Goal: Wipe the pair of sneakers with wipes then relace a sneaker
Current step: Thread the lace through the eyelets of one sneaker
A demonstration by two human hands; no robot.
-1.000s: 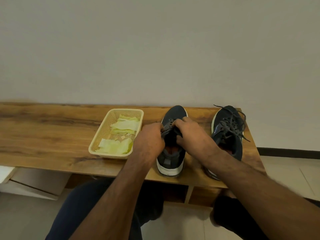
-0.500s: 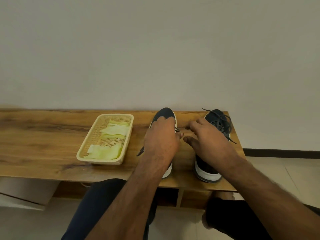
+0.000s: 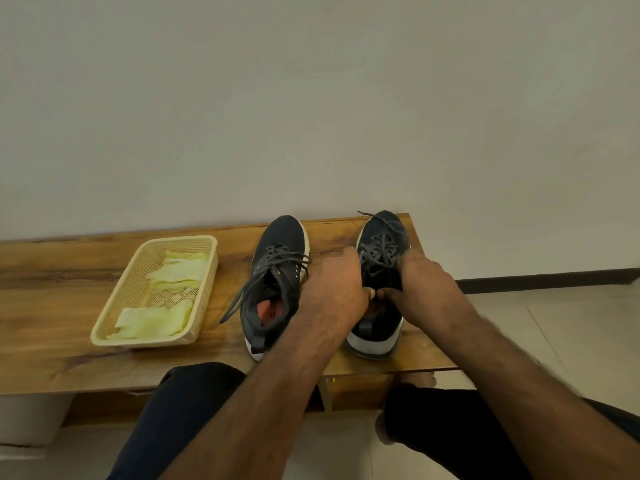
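Two dark sneakers with white soles stand on the wooden bench (image 3: pixel 69 341), toes toward the wall. The left sneaker (image 3: pixel 277 271) stands free, and its loose grey lace (image 3: pixel 239 299) trails off its left side. Both hands are on the right sneaker (image 3: pixel 381 237) at its opening. My left hand (image 3: pixel 332 289) grips its left side with curled fingers. My right hand (image 3: pixel 422 289) grips its right side by the collar. Their fingertips nearly meet over the opening, which they mostly hide. The laces on the right sneaker's front are threaded.
A cream plastic basket (image 3: pixel 114 327) with pale yellow-green wipes (image 3: pixel 152 320) sits on the bench left of the sneakers. The bench ends just right of the right sneaker. A wall runs behind, tiled floor lies to the right, and my knees are below the front edge.
Both hands left the left sneaker and moved right onto the right sneaker. The left sneaker's lace now hangs loose at its side.
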